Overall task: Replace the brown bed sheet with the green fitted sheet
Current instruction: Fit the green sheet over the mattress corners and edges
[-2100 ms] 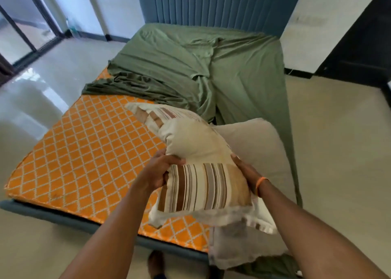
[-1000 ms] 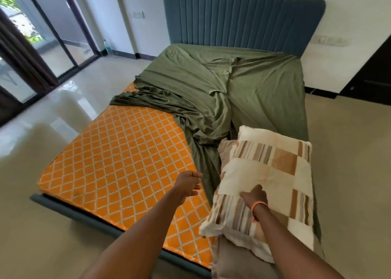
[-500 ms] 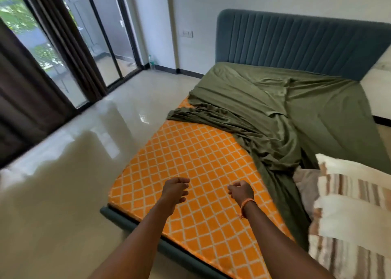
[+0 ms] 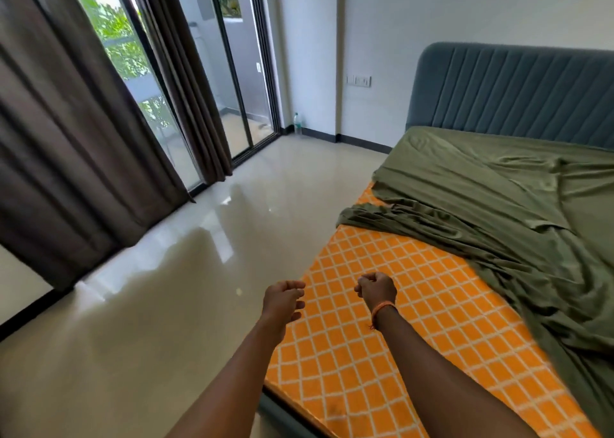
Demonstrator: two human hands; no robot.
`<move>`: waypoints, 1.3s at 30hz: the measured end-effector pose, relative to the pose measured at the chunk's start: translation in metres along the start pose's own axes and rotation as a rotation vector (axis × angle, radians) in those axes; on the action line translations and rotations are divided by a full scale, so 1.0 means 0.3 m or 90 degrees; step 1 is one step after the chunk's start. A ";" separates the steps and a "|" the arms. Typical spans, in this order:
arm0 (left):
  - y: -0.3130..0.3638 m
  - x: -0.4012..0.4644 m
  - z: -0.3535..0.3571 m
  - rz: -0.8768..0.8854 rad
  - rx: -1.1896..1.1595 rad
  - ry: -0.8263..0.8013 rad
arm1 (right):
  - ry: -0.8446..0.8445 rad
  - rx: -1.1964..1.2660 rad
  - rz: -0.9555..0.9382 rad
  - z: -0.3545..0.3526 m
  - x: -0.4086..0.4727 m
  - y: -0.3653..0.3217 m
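Note:
The green fitted sheet (image 4: pixel 498 185) lies crumpled over the far and right part of the bed, its loose edge bunched in folds across the middle. The near left part of the orange diamond-patterned mattress (image 4: pixel 375 348) is bare. No brown sheet is in view. My left hand (image 4: pixel 282 299) hovers over the mattress's left edge with loosely curled fingers, holding nothing. My right hand (image 4: pixel 377 288), with an orange band at the wrist, floats above the mattress in a fist, also holding nothing. Neither hand touches the sheet.
A blue padded headboard (image 4: pixel 515 88) stands at the far end of the bed. Glossy tiled floor (image 4: pixel 166 288) spreads to the left. Dark curtains (image 4: pixel 66 138) and sliding glass doors (image 4: pixel 239 72) line the left wall. A small bottle (image 4: pixel 296 123) stands in the far corner.
I set the striped pillow down on the bed's right side and let go. My view has swung left, the pillows are out of frame, and both hands now hover without anything in them.

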State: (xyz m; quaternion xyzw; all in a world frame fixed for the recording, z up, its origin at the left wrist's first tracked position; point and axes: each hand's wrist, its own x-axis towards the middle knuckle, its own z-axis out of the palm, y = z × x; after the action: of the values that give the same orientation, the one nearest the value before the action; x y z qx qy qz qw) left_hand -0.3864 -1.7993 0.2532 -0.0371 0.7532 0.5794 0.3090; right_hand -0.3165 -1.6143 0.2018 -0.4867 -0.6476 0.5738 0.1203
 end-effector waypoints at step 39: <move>0.761 1.824 0.105 0.111 0.423 -0.496 | 0.410 0.227 0.367 0.914 1.098 -0.595</move>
State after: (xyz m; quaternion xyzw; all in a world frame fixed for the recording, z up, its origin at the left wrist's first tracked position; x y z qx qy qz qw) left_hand -0.9087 -1.5313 0.1646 0.3447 0.7257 0.3036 0.5123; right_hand -0.7641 -1.5092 0.1371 -0.7721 -0.3066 0.5059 0.2325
